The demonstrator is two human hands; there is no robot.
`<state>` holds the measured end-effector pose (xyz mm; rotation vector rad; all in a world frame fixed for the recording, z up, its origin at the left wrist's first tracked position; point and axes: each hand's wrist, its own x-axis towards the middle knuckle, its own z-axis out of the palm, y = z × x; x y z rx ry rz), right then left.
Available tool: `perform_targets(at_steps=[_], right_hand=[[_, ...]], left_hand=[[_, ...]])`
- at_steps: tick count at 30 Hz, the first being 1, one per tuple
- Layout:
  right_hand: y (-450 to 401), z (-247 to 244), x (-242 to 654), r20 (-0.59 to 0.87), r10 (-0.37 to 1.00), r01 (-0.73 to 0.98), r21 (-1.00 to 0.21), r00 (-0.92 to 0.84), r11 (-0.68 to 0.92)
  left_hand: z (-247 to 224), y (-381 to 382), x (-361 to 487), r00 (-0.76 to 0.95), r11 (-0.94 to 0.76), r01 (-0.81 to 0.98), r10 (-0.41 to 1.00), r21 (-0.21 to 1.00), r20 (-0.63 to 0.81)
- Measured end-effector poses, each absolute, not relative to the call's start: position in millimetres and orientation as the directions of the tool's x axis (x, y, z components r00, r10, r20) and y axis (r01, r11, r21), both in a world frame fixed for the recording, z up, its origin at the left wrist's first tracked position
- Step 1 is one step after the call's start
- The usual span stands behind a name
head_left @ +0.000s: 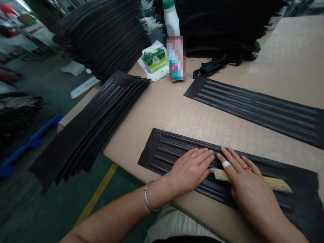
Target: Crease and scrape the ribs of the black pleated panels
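A dark ribbed panel (158,145), black and leather-like with long raised ridges, lies flat near the table's front edge. My left hand (191,168) rests palm down on it, fingers stretched out together. Just to its right, my right hand (243,179) presses on the same panel, fingers long and a white band round one of them. Beneath that hand runs a yellow wooden-handled tool (278,184), kept under the palm and sticking out on both sides. Its greyish end points toward my left fingertips. The right thumb is hidden.
A second ribbed panel (253,108) lies farther back. At left, a fanned stack of panels (96,121) overhangs the table edge. Tall dark stacks (106,37) stand behind. A white bottle (172,20) with a green cap and a green tissue pack (155,60) stand at the back.
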<state>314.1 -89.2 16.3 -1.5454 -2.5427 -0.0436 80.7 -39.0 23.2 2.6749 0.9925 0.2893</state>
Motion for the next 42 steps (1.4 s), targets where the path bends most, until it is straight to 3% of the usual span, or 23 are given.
perform_targets(at_steps=[11, 16, 19, 25, 31, 34, 38, 42], right_hand=[[-82.8, 14.9, 361.0, 0.081, 0.823, 0.818, -0.088, -0.563, 0.568], [-115.0, 14.5, 432.1, 0.019, 0.901, 0.895, -0.112, -0.433, 0.432], [-140.8, 15.9, 470.4, -0.035, 0.960, 0.959, -0.079, -0.276, 0.273], [-171.5, 24.1, 490.7, -0.088, 0.996, 0.998, -0.068, -0.008, 0.002], [-186.3, 14.6, 470.1, -0.010, 0.999, 0.993, -0.114, 0.041, -0.042], [-186.8, 8.9, 453.2, 0.031, 0.996, 0.994, -0.070, 0.082, -0.079], [-186.9, 0.6, 442.7, 0.143, 0.978, 0.988, -0.061, 0.152, -0.144], [-201.4, -5.3, 456.1, 0.228, 0.946, 0.973, -0.070, 0.232, -0.222]], left_hand=[[31.8, 6.3, -18.7, 0.735, -0.726, 0.668, 0.678, 0.166, 0.006], [35.9, 2.6, -44.6, 0.658, -0.655, 0.753, 0.750, 0.063, -0.068], [26.4, -9.1, -57.5, 0.558, -0.558, 0.830, 0.830, 0.024, -0.020], [0.0, -21.5, -70.2, 0.346, -0.362, 0.910, 0.932, 0.202, 0.110], [9.3, -13.1, -62.9, 0.221, -0.246, 0.917, 0.969, 0.314, 0.114], [13.3, 0.0, -40.3, 0.279, -0.315, 0.898, 0.948, 0.308, 0.157], [14.9, 19.8, 21.6, 0.522, -0.555, 0.777, 0.832, 0.297, 0.189], [20.6, 33.7, 88.0, 0.696, -0.700, 0.673, 0.709, 0.239, 0.114]])
